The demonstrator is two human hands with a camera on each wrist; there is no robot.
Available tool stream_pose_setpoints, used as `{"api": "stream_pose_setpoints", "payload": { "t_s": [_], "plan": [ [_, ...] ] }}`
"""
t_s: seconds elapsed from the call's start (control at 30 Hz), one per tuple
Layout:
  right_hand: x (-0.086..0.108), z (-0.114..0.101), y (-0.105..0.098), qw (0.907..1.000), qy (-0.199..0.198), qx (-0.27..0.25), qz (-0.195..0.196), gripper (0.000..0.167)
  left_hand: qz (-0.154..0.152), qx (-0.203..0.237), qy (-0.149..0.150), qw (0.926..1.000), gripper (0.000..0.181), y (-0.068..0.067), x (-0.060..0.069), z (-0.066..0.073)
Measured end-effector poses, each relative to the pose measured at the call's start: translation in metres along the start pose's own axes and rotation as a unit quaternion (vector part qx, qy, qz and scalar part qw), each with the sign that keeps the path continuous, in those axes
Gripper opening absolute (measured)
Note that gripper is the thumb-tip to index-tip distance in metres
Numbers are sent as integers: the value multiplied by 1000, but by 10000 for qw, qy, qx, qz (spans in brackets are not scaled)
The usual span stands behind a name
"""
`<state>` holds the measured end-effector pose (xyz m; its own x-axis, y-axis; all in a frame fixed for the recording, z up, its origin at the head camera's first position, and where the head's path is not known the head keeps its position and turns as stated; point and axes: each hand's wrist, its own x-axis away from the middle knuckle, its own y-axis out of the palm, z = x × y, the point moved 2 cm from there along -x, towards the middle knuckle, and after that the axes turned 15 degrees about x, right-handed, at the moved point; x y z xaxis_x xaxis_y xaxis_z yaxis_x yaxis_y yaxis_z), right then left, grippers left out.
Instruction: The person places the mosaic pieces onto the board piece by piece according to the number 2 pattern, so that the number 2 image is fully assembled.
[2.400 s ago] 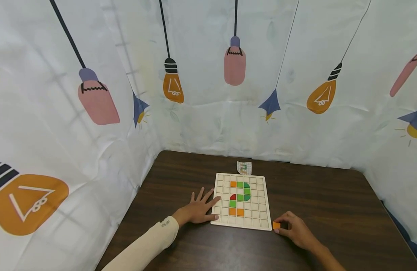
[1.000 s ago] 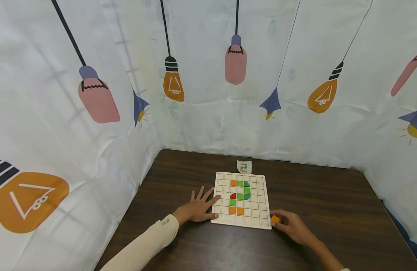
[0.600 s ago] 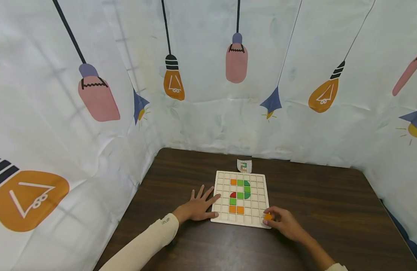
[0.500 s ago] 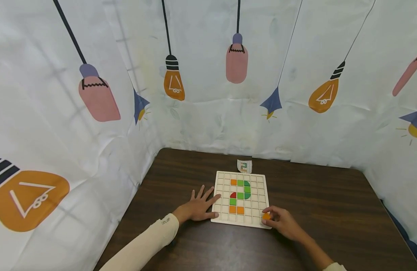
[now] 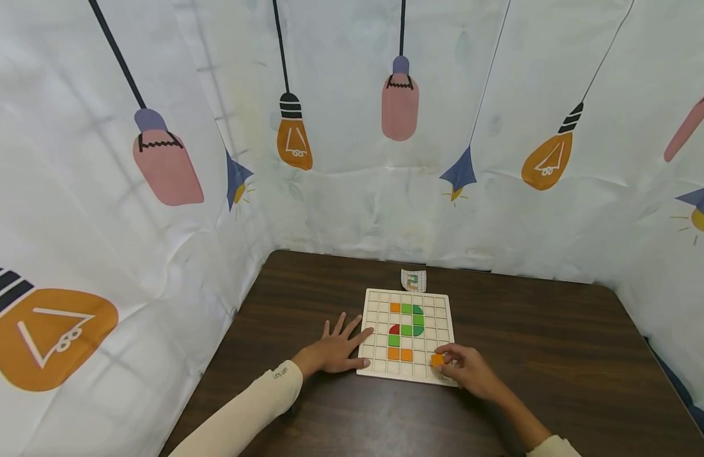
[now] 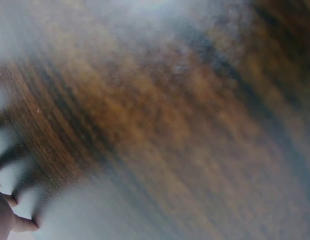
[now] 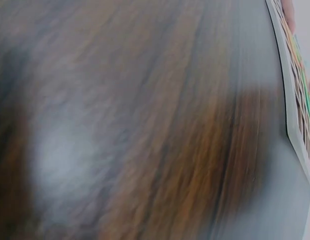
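A cream grid board [image 5: 380, 366] lies on the table, with orange, green and red tiles set in several of its squares. My right hand [image 5: 471, 371] pinches an orange square tile [image 5: 437, 360] between thumb and fingers over the board's lower right part. Whether that tile touches the board, I cannot tell. On the left, my left hand [image 5: 334, 351] is spread flat, its thumb and a finger resting on the board's left edge. In the right wrist view the board's edge [image 7: 290, 100] shows at the right. The left wrist view catches only some fingertips [image 6: 26, 224].
Behind the board lies a small printed card [image 5: 413, 280] with a coloured grid pattern. The dark wooden table [image 5: 534, 336] extends around the board. A white curtain [image 5: 340, 209] printed with lamps hangs along the table's back and left sides.
My right hand has carried the orange tile from beside the board's lower right corner leftward over the board. The left hand stays in place. The view has tilted slightly.
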<state>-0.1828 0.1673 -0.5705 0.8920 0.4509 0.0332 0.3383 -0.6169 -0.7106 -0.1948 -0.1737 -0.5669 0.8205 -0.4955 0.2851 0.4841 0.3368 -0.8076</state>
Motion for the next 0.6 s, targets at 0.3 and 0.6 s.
{"api": "stream_pose_setpoints", "payload": {
  "t_s": [0.3,0.6],
  "plan": [
    [-12,-5,9,9985,-415,7,368,24,-12,12,21,10000,79,0,0,0],
    [-21,-11,16,9995,-100,78,301,28,-10,-5,20,10000,79,0,-1,-1]
  ]
}}
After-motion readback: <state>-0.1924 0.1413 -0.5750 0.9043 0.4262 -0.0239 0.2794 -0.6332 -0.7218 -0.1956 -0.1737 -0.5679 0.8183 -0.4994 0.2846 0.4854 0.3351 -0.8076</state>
